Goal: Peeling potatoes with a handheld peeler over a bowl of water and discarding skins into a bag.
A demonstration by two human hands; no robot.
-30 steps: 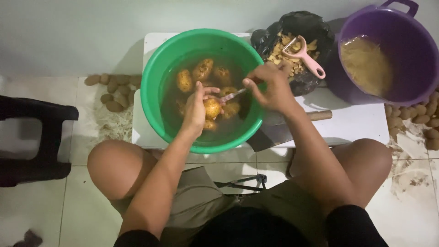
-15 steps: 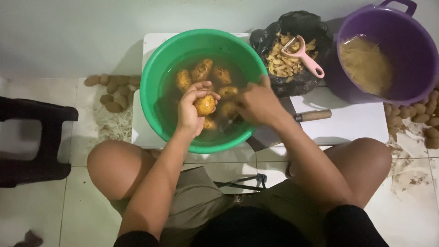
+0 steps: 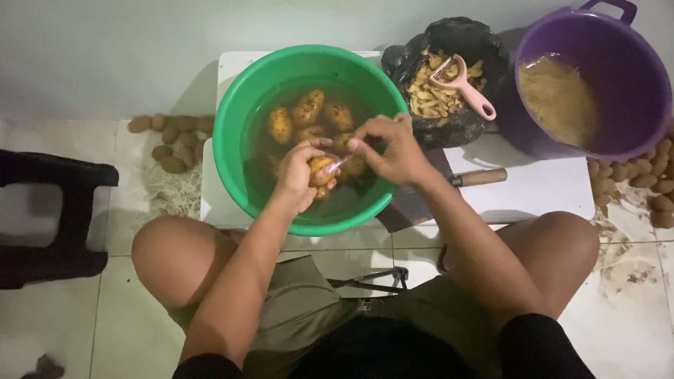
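In the head view, near the middle of the frame and a bit above it, the left hand (image 3: 295,179) holds a potato (image 3: 321,168) over the water in the green tub (image 3: 232,119). The fingers of this hand are curled tight around the potato from the left side and from under it. The potato sits just to the right of the palm, and its bare side faces right.

The right hand (image 3: 397,151) comes in from the right. Its fingers are pinched together on a thin tool (image 3: 337,163). The tool is small and pale, and I cannot tell for sure what kind it is. The tip of the tool points left and a little down, and it touches the potato. So the potato lies to the left of the right hand's fingertips, very close. The left hand is the nearer one, since it has the potato in its grip.

The potato is round and a bit longer than it is wide. I cannot tell its long way well, because the fingers hide a lot of it. It looks yellow-brown and wet.

More potatoes (image 3: 309,109) sit in the water, higher in the frame. At the upper right is a black bag of peels (image 3: 439,98) with a pink peeler (image 3: 463,85) on top, and a purple bucket (image 3: 632,77).
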